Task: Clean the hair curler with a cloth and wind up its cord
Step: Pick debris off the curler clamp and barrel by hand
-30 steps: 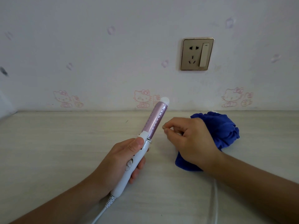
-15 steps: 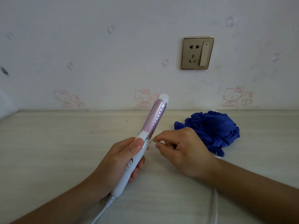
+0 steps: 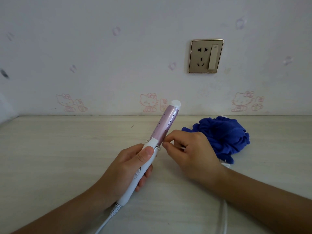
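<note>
The hair curler (image 3: 166,127) has a pink perforated barrel with a white tip and a white handle. It points up and away over the table. My left hand (image 3: 128,168) grips the handle, with the thumb on top near the barrel. My right hand (image 3: 192,154) is curled, and its thumb and forefinger pinch the right side of the curler where barrel meets handle. The blue cloth (image 3: 222,135) lies crumpled on the table behind my right hand, untouched. The white cord (image 3: 108,220) leaves the handle's end toward the lower edge.
Another stretch of white cord (image 3: 224,217) runs by my right forearm, and a white plug (image 3: 225,163) shows at the cloth's near edge. A wall socket with a switch (image 3: 206,56) sits above. The pale wooden table (image 3: 59,149) meets the wall at the back.
My right hand has come off the blue cloth and moved left to the curler's barrel base. The cloth now lies free on the table. My left hand holds steady.
</note>
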